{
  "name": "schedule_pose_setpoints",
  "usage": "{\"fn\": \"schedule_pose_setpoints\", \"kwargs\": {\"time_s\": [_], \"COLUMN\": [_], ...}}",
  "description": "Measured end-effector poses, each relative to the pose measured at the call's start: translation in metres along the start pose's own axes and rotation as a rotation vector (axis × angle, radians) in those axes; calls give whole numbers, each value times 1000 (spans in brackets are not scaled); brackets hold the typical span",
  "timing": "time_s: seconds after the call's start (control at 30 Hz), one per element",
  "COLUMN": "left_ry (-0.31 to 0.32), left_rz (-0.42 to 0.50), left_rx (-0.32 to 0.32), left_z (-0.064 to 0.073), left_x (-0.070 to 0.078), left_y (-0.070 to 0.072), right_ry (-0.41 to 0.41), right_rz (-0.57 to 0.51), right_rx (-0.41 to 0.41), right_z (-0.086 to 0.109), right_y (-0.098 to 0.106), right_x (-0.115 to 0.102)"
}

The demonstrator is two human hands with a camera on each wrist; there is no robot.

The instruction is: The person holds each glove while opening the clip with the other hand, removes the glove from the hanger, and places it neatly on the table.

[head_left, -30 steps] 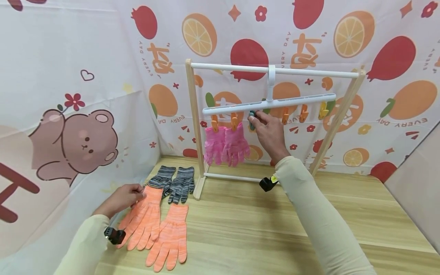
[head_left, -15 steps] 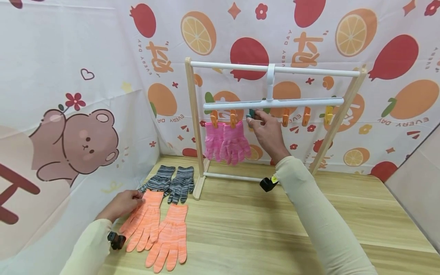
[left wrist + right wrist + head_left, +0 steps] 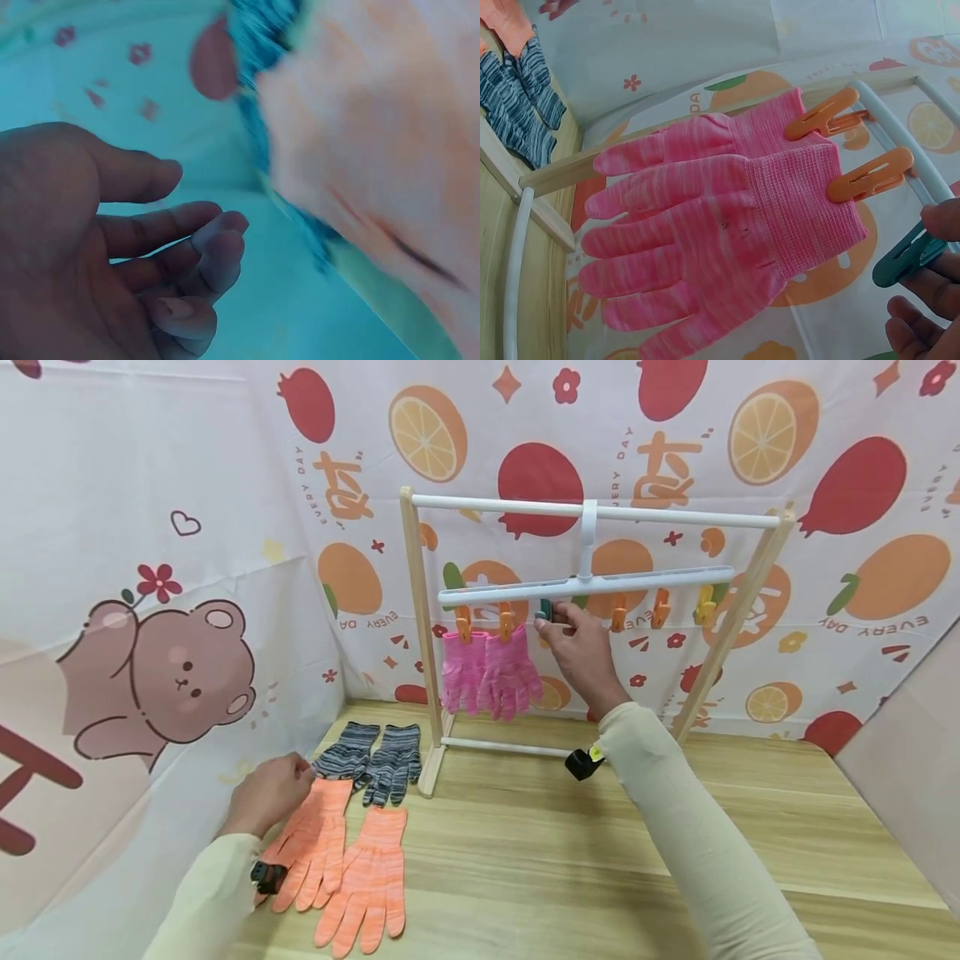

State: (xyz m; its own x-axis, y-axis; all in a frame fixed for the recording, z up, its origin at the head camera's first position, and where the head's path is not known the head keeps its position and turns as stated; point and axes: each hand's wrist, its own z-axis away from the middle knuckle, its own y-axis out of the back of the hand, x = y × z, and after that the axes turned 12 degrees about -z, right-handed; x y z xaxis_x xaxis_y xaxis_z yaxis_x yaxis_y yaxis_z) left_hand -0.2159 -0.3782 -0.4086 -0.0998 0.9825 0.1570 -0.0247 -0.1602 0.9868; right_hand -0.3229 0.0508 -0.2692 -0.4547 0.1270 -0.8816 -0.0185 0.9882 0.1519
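Observation:
My right hand (image 3: 587,653) pinches a dark green clothespin (image 3: 906,256) that hangs from the white hanger (image 3: 517,592). Left of it, a pair of pink gloves (image 3: 697,225) hangs by two orange clothespins (image 3: 871,174). Over at the left, my left hand (image 3: 272,793) hovers beside the upper orange glove (image 3: 318,831). In the left wrist view its fingers (image 3: 161,229) are loosely curled, apart from the glove, with nothing between them. A second orange glove (image 3: 369,877) lies below, and a pair of grey striped gloves (image 3: 393,764) lies behind, partly overlapped.
The hanger hooks onto the top bar of a wooden rack (image 3: 414,593). To the right of my hand, two more orange clothespins (image 3: 660,608) and a yellow one (image 3: 705,605) hang from it. A printed cloth (image 3: 180,677) covers the walls around the wooden table (image 3: 525,860).
My left hand has shifted slightly right and come off the upper orange glove's edge. The hanger has swung level and back to a tilt. My right hand keeps its pinch on the green clothespin.

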Motion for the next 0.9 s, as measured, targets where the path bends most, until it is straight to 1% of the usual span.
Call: {"fn": "schedule_pose_setpoints", "kwargs": {"time_s": [0.07, 0.13, 0.23, 0.3, 0.43, 0.53, 0.6, 0.7, 0.8, 0.9], "left_ry": [-10, -50, -134, -204, -328, -411, -454, -473, -447, -391], "left_rz": [9, 26, 56, 70, 113, 132, 122, 118, 140, 197], "left_rx": [56, 122, 208, 264, 321, 350, 378, 403, 438, 465], "left_z": [0, 1, 3, 4, 6, 4, 1, -4, -8, -13], "left_x": [21, 45, 88, 117, 172, 204, 220, 237, 249, 257], "left_y": [6, 12, 20, 24, 34, 41, 43, 43, 44, 45], "right_ry": [4, 1, -12, -20, -20, -20, -22, -24, -24, -23], "right_rz": [2, 3, 6, 14, 21, 26, 33, 47, 58, 61], "right_rx": [4, 1, -5, -6, -4, -4, -4, -8, -12, -19], "right_z": [0, 0, 1, 1, 2, 3, 4, 6, 7, 9], "right_y": [0, 0, 1, 1, 3, 5, 6, 7, 8, 9], "right_x": [1, 2, 3, 3, 4, 5, 5, 7, 9, 9]}}
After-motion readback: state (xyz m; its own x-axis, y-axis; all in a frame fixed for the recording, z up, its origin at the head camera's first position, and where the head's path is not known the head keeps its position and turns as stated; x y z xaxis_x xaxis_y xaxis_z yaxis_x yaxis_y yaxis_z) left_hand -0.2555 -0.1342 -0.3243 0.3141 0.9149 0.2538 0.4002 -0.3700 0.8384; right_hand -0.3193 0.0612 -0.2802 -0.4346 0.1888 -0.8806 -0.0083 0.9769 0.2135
